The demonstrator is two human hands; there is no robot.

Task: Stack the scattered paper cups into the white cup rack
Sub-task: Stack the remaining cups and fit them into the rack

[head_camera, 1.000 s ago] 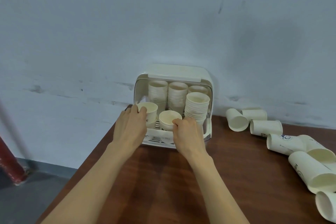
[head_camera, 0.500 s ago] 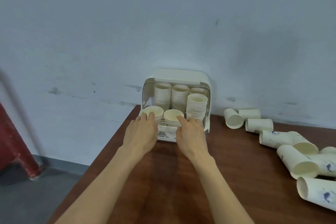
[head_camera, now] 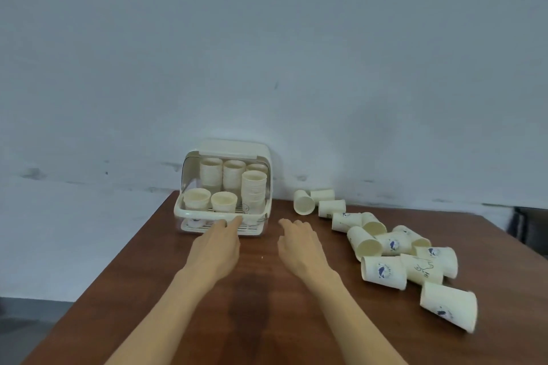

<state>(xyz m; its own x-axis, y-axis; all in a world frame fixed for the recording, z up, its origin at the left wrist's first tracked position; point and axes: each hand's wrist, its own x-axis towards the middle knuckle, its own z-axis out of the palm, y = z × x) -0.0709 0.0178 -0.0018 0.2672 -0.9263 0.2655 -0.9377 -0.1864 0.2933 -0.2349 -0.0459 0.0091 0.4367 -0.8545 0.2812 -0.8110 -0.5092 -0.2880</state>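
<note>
Paper cups (head_camera: pixel 382 246) lie right of both hands (fingers loose, holding nothing).

The cup rack (head_camera: pixel 223 218) looks like smooth, glossy white plastic; the paper cups (head_camera: pixel 384 272) are matt cream. The table (head_camera: pixel 252 290) seems polished brown wood; the wall (head_camera: pixel 267 53) is matt, scuffed paint.

Cream paper cups (head_camera: pixel 383 272) with blue prints; white rack (head_camera: pixel 207 213); reddish-brown table (head_camera: pixel 267 305).

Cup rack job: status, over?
Left hand open, fingertips at rack front. Right hand open, empty. Loose cups lying right of rack. Nothing in the way.
</note>
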